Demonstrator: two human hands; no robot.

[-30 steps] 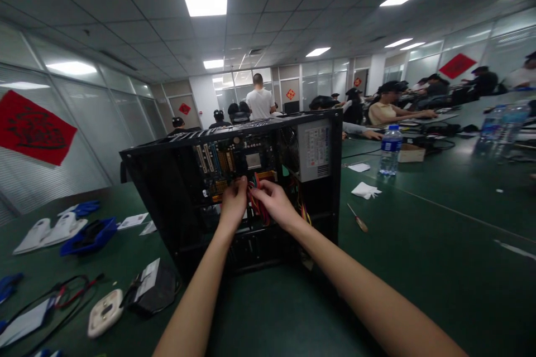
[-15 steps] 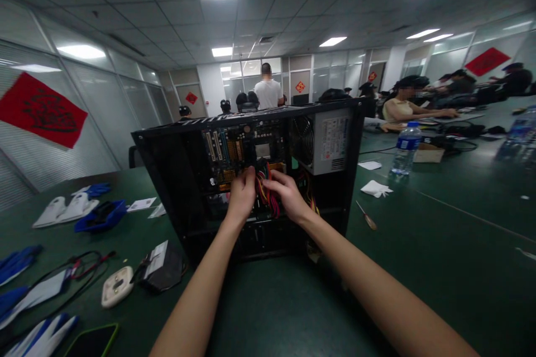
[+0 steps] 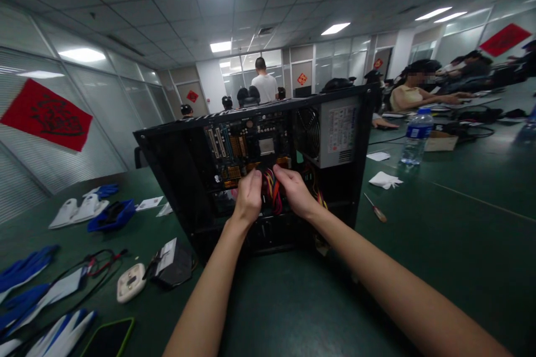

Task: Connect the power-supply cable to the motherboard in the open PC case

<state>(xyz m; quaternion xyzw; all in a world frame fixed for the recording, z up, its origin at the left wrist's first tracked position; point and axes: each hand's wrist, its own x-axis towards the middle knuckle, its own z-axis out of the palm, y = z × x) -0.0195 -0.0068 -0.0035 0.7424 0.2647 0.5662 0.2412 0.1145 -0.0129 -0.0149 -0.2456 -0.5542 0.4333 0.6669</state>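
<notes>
An open black computer case [image 3: 163, 173] stands upright on the green table, its motherboard [image 3: 243, 148] facing me. A grey power supply [image 3: 340, 131] with a fan sits in its upper right corner. My left hand [image 3: 250, 195] and my right hand [image 3: 296, 192] are inside the case, at the motherboard's lower edge. Between them hangs a bundle of coloured power cables [image 3: 274, 192]. Both hands are closed, thumbs and fingers pinching the dark connector at the top of the bundle from either side. My fingers partly hide the connector, and I cannot tell whether it is seated.
Left of the case lie a dark boxy part [image 3: 171, 268], a cream round-cornered device [image 3: 131, 283], a phone [image 3: 109, 339], blue-white gloves [image 3: 62, 337] and a blue tray [image 3: 111, 217]. To the right are a screwdriver [image 3: 376, 209], crumpled tissue [image 3: 384, 179] and a water bottle [image 3: 414, 139]. People sit farther back.
My right hand has shifted its grip up towards the top of the cable bundle, and the bundle shows more openly between my hands. My head view has turned slightly left.
</notes>
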